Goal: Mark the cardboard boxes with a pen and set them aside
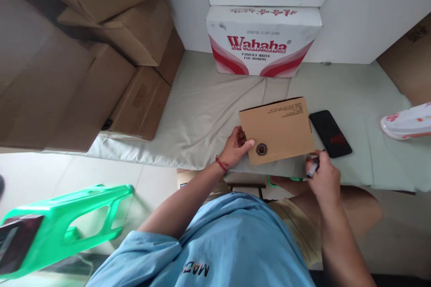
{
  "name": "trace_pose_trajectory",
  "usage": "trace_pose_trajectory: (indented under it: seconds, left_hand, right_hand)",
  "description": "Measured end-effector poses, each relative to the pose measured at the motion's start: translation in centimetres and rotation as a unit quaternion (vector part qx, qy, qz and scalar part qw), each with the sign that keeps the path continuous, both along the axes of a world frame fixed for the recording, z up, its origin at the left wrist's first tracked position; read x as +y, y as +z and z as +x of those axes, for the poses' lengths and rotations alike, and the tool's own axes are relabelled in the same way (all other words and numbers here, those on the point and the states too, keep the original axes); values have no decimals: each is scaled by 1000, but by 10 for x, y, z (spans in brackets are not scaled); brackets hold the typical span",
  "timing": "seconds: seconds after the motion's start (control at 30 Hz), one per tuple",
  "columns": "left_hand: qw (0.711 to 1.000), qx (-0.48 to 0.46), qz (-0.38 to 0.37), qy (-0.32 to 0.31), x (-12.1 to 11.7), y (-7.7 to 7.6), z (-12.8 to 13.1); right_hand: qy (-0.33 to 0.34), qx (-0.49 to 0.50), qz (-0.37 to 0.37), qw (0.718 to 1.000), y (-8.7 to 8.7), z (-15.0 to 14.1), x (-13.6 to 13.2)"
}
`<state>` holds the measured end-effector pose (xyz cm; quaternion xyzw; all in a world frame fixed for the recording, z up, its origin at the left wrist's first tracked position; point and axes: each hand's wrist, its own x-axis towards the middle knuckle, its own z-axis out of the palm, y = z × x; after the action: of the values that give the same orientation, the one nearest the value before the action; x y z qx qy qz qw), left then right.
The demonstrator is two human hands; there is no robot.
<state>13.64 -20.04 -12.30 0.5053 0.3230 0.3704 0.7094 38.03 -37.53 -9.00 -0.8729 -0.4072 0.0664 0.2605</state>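
A small brown cardboard box with printed lines and a dark round mark near one corner rests at the front edge of the cloth-covered table. My left hand grips its left side, thumb on the top face and fingers at the side. In my right hand, beside the box's lower right corner, is a marker pen with a grey-white barrel. The fingers are closed around it. Whether the pen's tip touches the box I cannot tell. A black phone lies just right of the box.
Brown cartons are stacked on the left. Against white boxes at the back stands a Wahaba-style white and red carton lettered "Wahaha". A white packet lies at the far right. On the floor at left is a green plastic stool.
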Motion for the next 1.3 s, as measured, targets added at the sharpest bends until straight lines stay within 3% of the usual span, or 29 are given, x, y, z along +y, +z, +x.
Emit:
trace_pose_trajectory:
  seconds: [0.1,0.2,0.37,0.47,0.6,0.73,0.87,1.0,1.1,1.2,1.3]
  left_hand:
    - [1000,3,6,1,0,-1,0]
    - [1000,5,10,6,0,-2,-1]
    - [1000,6,14,11,1,-2,-1]
    - [1000,6,15,11,1,-2,-1]
    - [1000,9,15,10,1,-2,0]
    - [1000,9,13,9,2,-3,0]
    - [1000,5,6,9,2,-4,1]
    - [1000,3,1,5,2,-5,1]
    - [1000,2,-3,4,2,-4,2]
    - [1000,3,-6,2,2,-3,2]
    - [1000,7,-7,2,2,-2,1]
  right_hand:
    - [41,-4,-83,996,-7,6,-4]
    - [53,15,-44,997,-4,9,2]
    - [-49,-80,36,995,3,46,15]
    - [-74,-112,-50,990,0,80,24]
    - [-32,-95,-173,980,-2,106,42]
    - [-45,-77,-231,969,6,110,59]
    - [-77,-51,-238,967,15,108,64]
    - [-120,-34,-185,975,22,105,50]
    - [-140,-60,-64,986,28,87,25]
    - [-111,-97,88,985,36,41,-3]
    - [-31,-90,169,981,42,-27,-19]
